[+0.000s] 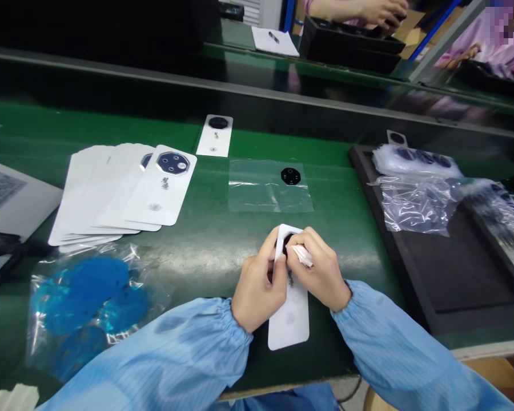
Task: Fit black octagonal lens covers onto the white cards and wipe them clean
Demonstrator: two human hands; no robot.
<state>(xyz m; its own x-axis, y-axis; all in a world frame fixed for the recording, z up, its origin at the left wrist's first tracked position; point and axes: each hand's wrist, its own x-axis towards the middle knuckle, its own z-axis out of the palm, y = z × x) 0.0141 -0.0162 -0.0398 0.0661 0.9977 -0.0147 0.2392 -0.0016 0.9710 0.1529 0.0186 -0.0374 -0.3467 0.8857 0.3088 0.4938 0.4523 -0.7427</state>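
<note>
My left hand point(259, 288) grips a white phone back cover point(289, 325) by its left edge near the top, the thumb lying on its face. In my right hand point(323, 274) is a small folded white cloth point(302, 255), pinched against the dark camera area at the cover's upper end. The fingers partly hide that dark area. Beyond my hands, a clear plastic bag point(261, 197) lies flat with a black octagonal camera plate point(290, 176) at its right end. Farther back rests another white cover point(214, 144) with a dark camera window.
Fanned white covers point(83, 191) lie at left, near a clear bag of blue film pieces point(88, 285). A black tray point(415, 308) at right carries plastic-wrapped bundles point(415, 200). Across a raised ledge, another person's hands point(383, 11) are over a black box point(346, 43).
</note>
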